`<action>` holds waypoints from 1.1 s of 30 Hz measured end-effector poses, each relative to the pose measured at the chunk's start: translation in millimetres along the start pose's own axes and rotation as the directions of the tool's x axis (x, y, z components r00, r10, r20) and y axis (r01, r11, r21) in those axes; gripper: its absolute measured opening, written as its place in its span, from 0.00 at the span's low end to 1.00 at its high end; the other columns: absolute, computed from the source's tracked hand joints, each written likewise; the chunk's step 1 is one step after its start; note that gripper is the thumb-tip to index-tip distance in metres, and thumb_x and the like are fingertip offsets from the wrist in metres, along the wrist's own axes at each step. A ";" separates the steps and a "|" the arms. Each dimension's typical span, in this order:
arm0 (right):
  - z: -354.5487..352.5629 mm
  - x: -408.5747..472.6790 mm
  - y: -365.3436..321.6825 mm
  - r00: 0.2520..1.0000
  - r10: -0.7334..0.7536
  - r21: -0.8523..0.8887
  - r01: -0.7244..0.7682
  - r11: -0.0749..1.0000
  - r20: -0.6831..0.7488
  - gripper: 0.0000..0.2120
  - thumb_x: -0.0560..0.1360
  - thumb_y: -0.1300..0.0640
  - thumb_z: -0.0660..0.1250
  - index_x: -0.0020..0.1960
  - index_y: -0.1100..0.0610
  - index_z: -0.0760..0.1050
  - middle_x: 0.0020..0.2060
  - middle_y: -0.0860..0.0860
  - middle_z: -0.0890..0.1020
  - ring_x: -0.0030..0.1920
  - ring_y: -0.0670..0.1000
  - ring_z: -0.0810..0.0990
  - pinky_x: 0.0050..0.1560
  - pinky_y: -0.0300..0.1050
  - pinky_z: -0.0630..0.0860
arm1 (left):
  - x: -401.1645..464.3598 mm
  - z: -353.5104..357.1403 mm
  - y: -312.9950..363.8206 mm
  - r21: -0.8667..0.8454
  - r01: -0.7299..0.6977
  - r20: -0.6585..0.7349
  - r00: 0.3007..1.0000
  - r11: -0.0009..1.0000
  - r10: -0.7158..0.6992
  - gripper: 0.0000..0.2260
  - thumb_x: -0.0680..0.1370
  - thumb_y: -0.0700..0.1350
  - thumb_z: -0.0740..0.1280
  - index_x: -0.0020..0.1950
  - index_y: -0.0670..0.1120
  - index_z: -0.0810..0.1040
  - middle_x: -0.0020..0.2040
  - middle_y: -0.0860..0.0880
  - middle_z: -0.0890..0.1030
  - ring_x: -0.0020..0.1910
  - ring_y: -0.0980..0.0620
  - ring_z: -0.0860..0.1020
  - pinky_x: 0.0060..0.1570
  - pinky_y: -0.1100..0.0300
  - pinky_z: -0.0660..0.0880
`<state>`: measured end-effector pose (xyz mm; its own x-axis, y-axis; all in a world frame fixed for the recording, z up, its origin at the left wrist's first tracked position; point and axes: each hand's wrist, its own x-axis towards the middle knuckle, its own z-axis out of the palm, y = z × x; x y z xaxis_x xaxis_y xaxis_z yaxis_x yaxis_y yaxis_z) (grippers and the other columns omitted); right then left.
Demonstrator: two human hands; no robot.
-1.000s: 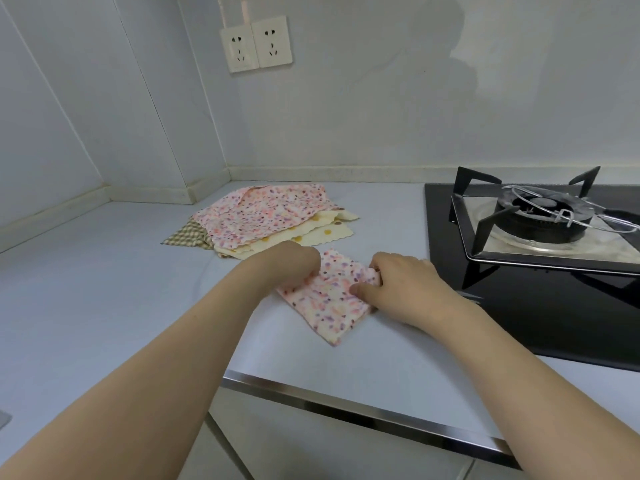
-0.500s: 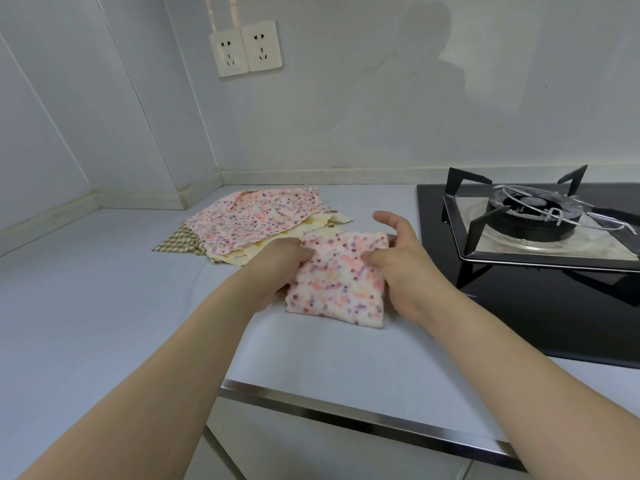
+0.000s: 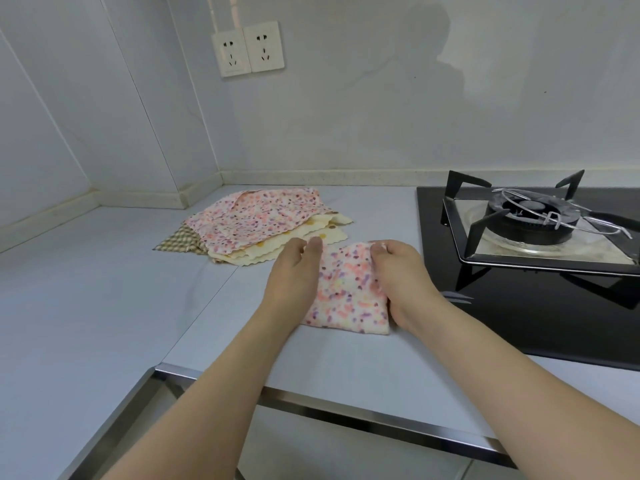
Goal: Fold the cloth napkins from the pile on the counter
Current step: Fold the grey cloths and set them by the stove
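Both hands pressing folded napkin, left hand flat, right hand fingertips curled, grip unclear

The pale counter carries a napkin pile, a folded napkin and a black hob.

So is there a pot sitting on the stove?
No, the stove burner holds only a bare wire rack, with no pot on it.

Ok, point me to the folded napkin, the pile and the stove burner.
folded napkin (image 3: pixel 346 292): head view, middle of the floral top face between the hands.
pile (image 3: pixel 256 220): head view, top floral cloth.
stove burner (image 3: pixel 533 216): head view, black burner cap.
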<state>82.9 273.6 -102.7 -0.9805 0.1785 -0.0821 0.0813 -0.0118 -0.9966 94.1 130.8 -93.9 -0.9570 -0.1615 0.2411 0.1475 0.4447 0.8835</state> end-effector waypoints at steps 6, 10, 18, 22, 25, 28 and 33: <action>-2.8 0.0 2.0 0.996 -0.042 0.078 0.048 0.996 -0.080 0.10 0.80 0.58 0.59 0.56 0.48 0.75 0.55 0.49 0.78 0.53 0.50 0.79 0.49 0.47 0.78 | 14.5 0.8 -8.3 -0.085 0.070 0.075 0.995 0.994 -0.064 0.16 0.82 0.54 0.58 0.40 0.44 0.67 0.39 0.48 0.69 0.38 0.48 0.70 0.41 0.53 0.67; -1.6 15.4 -7.7 0.965 0.260 0.223 -0.255 0.941 0.005 0.20 0.75 0.48 0.64 0.60 0.62 0.75 0.54 0.59 0.82 0.51 0.59 0.83 0.54 0.61 0.80 | 33.1 7.5 -2.2 -0.139 0.062 0.075 0.996 0.988 -0.052 0.15 0.83 0.54 0.56 0.42 0.45 0.66 0.39 0.51 0.67 0.37 0.57 0.68 0.43 0.60 0.67; -30.4 18.5 -120.4 0.917 0.367 0.029 -0.367 0.930 -0.156 0.11 0.82 0.53 0.55 0.57 0.57 0.72 0.46 0.54 0.78 0.41 0.52 0.76 0.44 0.45 0.74 | 55.7 0.7 112.1 -0.117 0.225 0.197 0.960 0.967 -0.200 0.09 0.84 0.52 0.54 0.46 0.54 0.66 0.39 0.59 0.65 0.37 0.63 0.66 0.39 0.66 0.64; -59.4 1.3 -175.4 0.919 0.239 -0.118 -0.287 0.951 -0.312 0.15 0.82 0.53 0.51 0.61 0.57 0.70 0.49 0.54 0.76 0.46 0.54 0.75 0.48 0.50 0.76 | 57.1 6.3 174.2 -0.013 0.169 0.250 0.955 0.986 -0.160 0.13 0.84 0.52 0.52 0.53 0.44 0.70 0.40 0.52 0.71 0.36 0.58 0.69 0.36 0.67 0.66; -95.3 -11.3 -203.1 0.889 0.220 -0.141 -0.297 0.944 -0.403 0.16 0.83 0.52 0.49 0.65 0.56 0.68 0.53 0.53 0.76 0.52 0.56 0.75 0.57 0.56 0.76 | 53.8 27.2 220.5 -0.020 0.136 0.298 0.947 0.991 -0.124 0.15 0.84 0.53 0.52 0.54 0.43 0.70 0.41 0.50 0.72 0.37 0.57 0.70 0.38 0.63 0.68; -137.9 -26.4 -217.9 0.875 0.144 -0.196 -0.260 0.946 -0.462 0.16 0.83 0.52 0.48 0.65 0.57 0.67 0.54 0.51 0.75 0.54 0.53 0.74 0.58 0.53 0.74 | 44.8 55.3 259.5 -0.068 0.126 0.334 0.938 0.990 -0.096 0.15 0.83 0.53 0.53 0.51 0.42 0.70 0.39 0.49 0.71 0.36 0.54 0.69 0.38 0.59 0.69; -236.6 -48.6 -236.5 0.834 0.043 -0.231 -0.202 0.952 -0.550 0.16 0.84 0.50 0.47 0.58 0.60 0.68 0.43 0.50 0.75 0.42 0.46 0.73 0.44 0.47 0.72 | 7.3 125.7 333.3 -0.109 0.101 0.403 0.914 0.989 -0.049 0.13 0.84 0.52 0.54 0.42 0.48 0.66 0.33 0.52 0.66 0.32 0.54 0.64 0.34 0.60 0.65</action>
<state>153.7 500.5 137.7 -0.7163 0.6891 -0.1098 0.3165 0.1806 -0.9313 104.8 388.6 151.8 -0.9824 0.1862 0.0152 0.0766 0.3271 0.9419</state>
